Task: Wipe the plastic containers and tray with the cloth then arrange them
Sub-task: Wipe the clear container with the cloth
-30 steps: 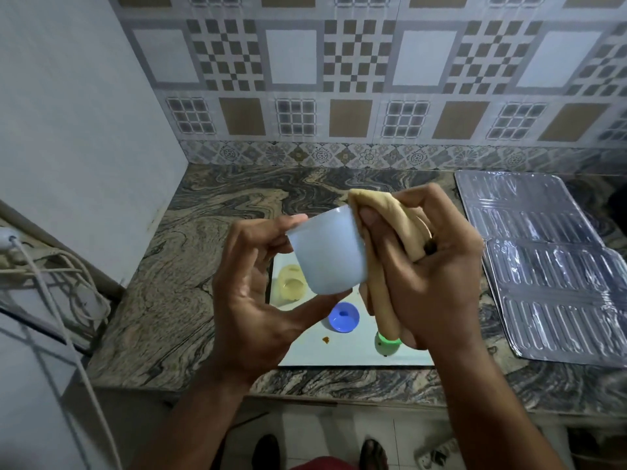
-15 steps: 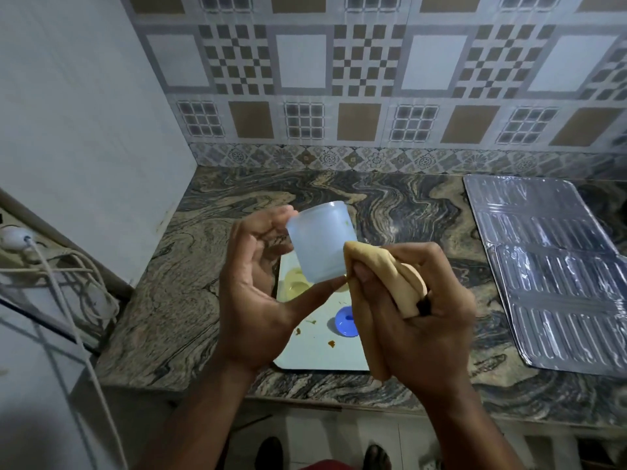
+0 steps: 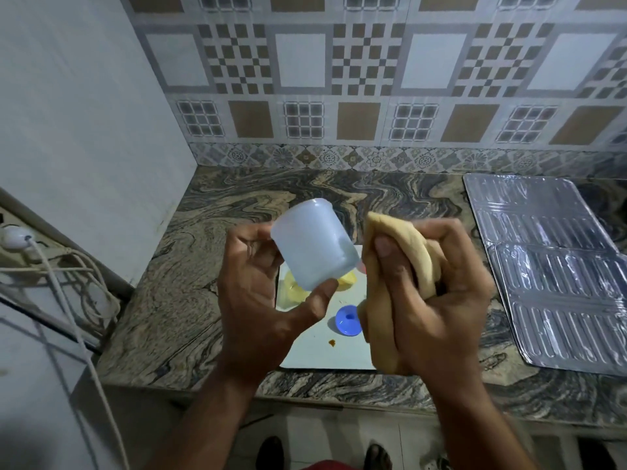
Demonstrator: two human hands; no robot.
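My left hand point(image 3: 258, 300) holds a pale blue translucent plastic cup point(image 3: 314, 244) between thumb and fingers, tilted, above the counter. My right hand point(image 3: 437, 300) grips a bunched yellow cloth point(image 3: 403, 239) just right of the cup, close to its side. Below them a white tray point(image 3: 322, 354) lies on the marble counter. On the tray sit a yellow plastic container point(image 3: 293, 291), partly hidden by the cup, and a small blue container point(image 3: 347, 319). A brown stain point(image 3: 331, 342) marks the tray.
A ribbed foil sheet point(image 3: 549, 266) covers the counter at the right. The wall at the left carries a socket strip with a white plug and cables point(image 3: 40, 262). The tiled backsplash point(image 3: 373, 96) stands behind. The counter's front edge point(image 3: 339, 391) runs just below the tray.
The cloth came off the cup's rim and now sits beside it. The cup has tilted in my left hand, and the view shifted slightly.
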